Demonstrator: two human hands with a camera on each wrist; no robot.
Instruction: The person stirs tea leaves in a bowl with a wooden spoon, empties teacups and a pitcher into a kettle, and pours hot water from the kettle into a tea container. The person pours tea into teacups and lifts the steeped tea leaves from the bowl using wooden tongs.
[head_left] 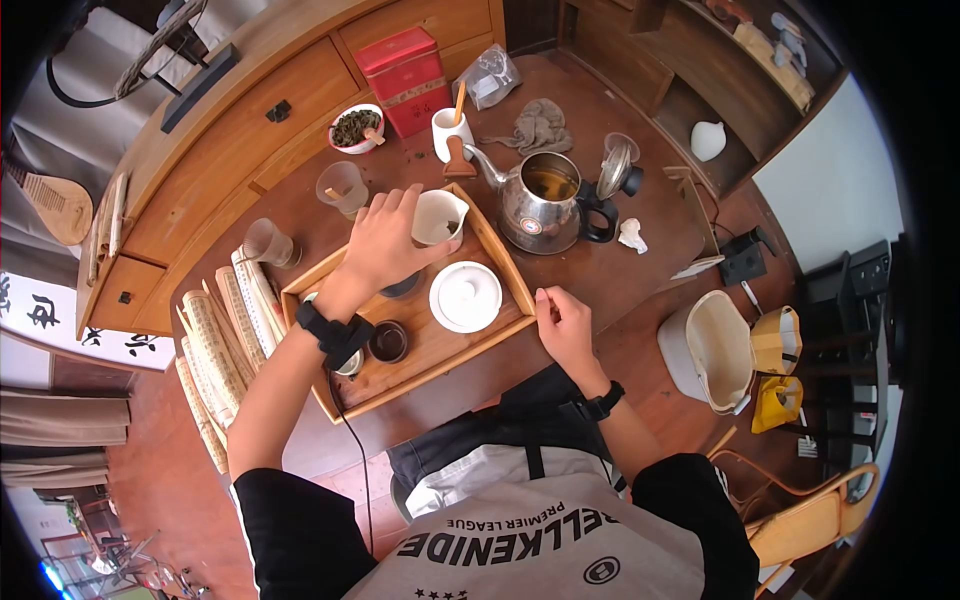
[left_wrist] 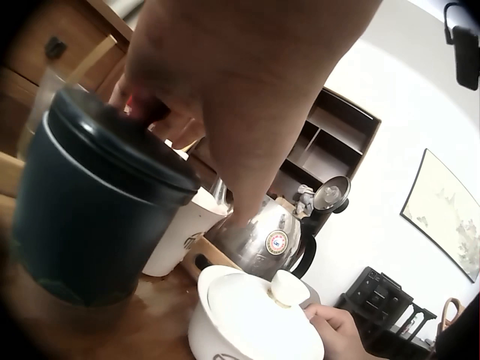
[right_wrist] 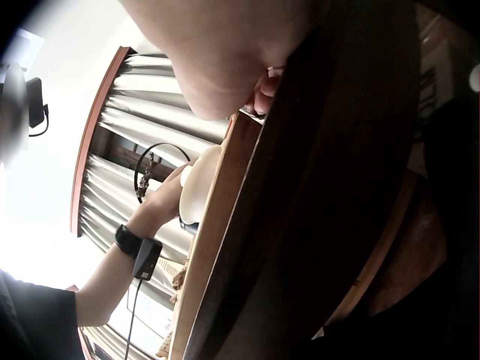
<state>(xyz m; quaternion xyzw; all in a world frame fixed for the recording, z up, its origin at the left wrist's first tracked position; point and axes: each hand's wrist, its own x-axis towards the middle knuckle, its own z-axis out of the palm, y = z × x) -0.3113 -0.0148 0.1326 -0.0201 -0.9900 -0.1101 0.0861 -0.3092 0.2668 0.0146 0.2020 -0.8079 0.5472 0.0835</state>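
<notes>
In the head view my left hand (head_left: 385,240) reaches over the wooden tray (head_left: 425,375), thumb and fingers spread about a white pitcher (head_left: 436,215) with dark leaves in it. The fingers lie along its left side, the thumb across its near rim. Below the palm stands a dark green canister (left_wrist: 97,195), partly hidden from above. A white lidded gaiwan (head_left: 466,297) sits nearby on the tray. My right hand (head_left: 567,325) rests at the tray's right corner, fingers loosely bent, fingertips right at the edge.
A steel kettle (head_left: 540,205) with its lid up stands right of the tray. Behind are a red tin (head_left: 407,85), a bowl of tea leaves (head_left: 356,130) and a white tool holder (head_left: 450,135). A small brown cup (head_left: 388,342) sits at the tray's left; bamboo scrolls (head_left: 215,345) lie beyond.
</notes>
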